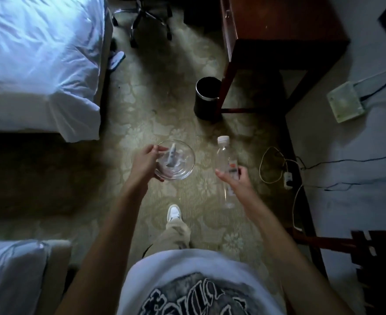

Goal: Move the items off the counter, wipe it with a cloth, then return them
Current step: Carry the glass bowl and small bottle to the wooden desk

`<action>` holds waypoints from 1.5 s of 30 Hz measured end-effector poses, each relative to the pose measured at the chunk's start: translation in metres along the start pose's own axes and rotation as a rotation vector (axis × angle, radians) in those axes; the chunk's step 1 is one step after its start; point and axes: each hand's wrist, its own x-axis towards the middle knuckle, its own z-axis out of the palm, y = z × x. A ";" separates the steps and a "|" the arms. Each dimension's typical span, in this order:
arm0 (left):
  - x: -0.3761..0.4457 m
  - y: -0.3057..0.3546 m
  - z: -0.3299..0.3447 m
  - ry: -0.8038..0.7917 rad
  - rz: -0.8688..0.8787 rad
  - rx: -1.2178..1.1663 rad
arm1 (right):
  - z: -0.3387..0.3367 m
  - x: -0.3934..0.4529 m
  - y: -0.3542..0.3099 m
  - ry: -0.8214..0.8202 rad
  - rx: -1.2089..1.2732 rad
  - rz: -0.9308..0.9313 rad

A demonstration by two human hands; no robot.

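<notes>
My left hand (145, 161) grips the rim of a clear glass bowl (180, 164), thumb inside and fingers underneath. A small white object (172, 156) lies in the bowl. My right hand (237, 179) holds a clear plastic bottle (225, 155) with a white cap, gripped around its labelled middle, cap pointing away from me. Both are carried above the patterned carpet. No counter surface or cloth shows in this view.
A bed with white linen (37, 64) stands at the left, another bed corner (17, 273) at the lower left. A black bin (206, 97) sits beside a dark wooden desk (285, 30). An office chair base (148, 17) is ahead. Cables and a power strip (288, 177) lie right.
</notes>
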 end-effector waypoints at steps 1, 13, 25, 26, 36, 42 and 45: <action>0.023 0.022 -0.003 -0.022 0.030 0.007 | 0.003 0.018 -0.023 0.019 0.000 -0.018; 0.267 0.169 -0.005 -0.031 0.031 0.032 | 0.054 0.241 -0.188 0.081 0.080 -0.002; 0.532 0.394 0.068 -0.097 0.152 0.110 | 0.029 0.497 -0.391 0.235 0.253 -0.110; 0.552 0.410 0.077 -0.116 0.173 0.116 | 0.024 0.514 -0.405 0.256 0.267 -0.112; 0.751 0.493 0.209 -0.465 0.150 0.339 | -0.007 0.659 -0.453 0.568 0.422 0.045; 0.825 0.551 0.311 -0.742 0.273 0.590 | -0.025 0.698 -0.482 0.867 0.548 0.089; 0.838 0.560 0.361 -0.822 0.288 0.685 | -0.040 0.704 -0.483 1.018 0.570 0.058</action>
